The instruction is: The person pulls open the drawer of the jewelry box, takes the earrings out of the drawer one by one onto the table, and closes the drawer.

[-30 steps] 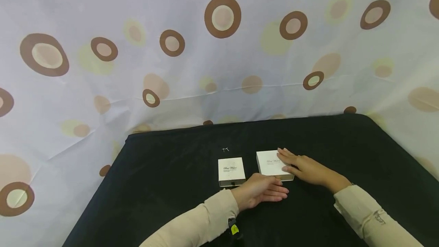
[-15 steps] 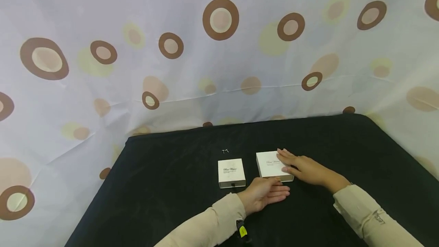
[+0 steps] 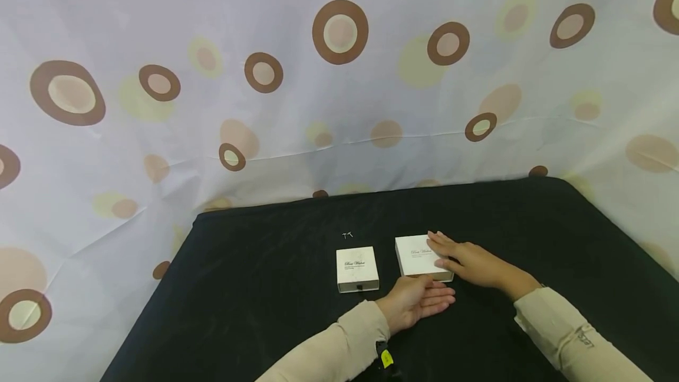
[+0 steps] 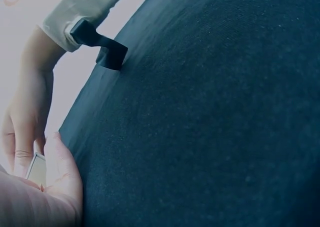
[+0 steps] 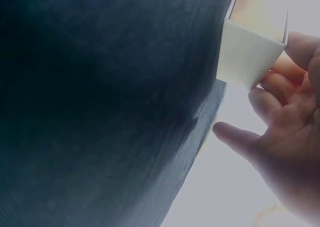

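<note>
Two flat white square boxes with dark script on their lids lie on the black cloth. My right hand (image 3: pixel 474 261) holds the right-hand box (image 3: pixel 416 252) at its right end. Thumb and fingertips reach onto the lid, and the right wrist view shows bent fingers against the box (image 5: pixel 247 54). My left hand (image 3: pixel 416 302) is palm up at the box's near side, fingers straight. Its thumb tip touches the front edge; whether it pinches anything is hidden. The left box (image 3: pixel 357 267), with a small dark tab on its front, stands apart from both hands.
Two tiny pale T-shaped pieces (image 3: pixel 347 234) lie behind the left box. The black cloth (image 3: pixel 265 311) covers the table up to a patterned curtain (image 3: pixel 297 134). A dark strap with a yellow tag (image 3: pixel 386 359) hangs by the left cuff.
My left hand has shifted slightly right and towards me, its fingers reaching further right while the thumb stays at the box's front. The right hand and both boxes look almost unmoved.
</note>
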A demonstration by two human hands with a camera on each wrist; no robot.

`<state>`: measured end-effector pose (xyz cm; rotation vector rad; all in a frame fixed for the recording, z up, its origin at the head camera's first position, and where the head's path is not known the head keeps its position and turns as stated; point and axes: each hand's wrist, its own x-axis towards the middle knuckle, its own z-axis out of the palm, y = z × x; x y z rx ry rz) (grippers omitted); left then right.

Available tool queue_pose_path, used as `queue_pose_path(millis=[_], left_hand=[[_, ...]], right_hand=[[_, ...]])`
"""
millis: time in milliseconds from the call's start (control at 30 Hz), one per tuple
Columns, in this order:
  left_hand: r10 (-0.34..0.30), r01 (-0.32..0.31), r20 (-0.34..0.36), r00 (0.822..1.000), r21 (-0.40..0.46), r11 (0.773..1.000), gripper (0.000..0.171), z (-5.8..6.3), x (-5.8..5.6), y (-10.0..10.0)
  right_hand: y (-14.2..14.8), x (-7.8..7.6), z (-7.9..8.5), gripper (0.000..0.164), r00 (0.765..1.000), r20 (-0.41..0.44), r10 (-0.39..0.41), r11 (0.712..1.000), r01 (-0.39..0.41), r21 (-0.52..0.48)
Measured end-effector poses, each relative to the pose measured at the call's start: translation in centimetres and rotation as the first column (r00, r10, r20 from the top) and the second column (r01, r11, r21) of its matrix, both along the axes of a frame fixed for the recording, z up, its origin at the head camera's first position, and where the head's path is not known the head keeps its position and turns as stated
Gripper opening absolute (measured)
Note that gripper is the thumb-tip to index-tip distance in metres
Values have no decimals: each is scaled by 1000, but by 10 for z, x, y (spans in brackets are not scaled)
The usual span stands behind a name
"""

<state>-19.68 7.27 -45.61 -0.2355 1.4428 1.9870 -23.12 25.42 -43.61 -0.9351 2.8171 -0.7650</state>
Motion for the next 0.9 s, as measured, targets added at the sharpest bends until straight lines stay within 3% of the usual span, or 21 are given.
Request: queue_pose_path(millis=[467, 900], left_hand=[[7, -8, -12, 1000, -55, 998, 29, -4, -2, 5], [-8, 6, -42, 999, -57, 998, 30, -8, -1, 4]], right_hand=[[1, -2, 0, 55, 1000, 10, 5, 1000, -5, -8], [0, -1, 4, 54, 1000, 30, 1, 1000, -1, -6]])
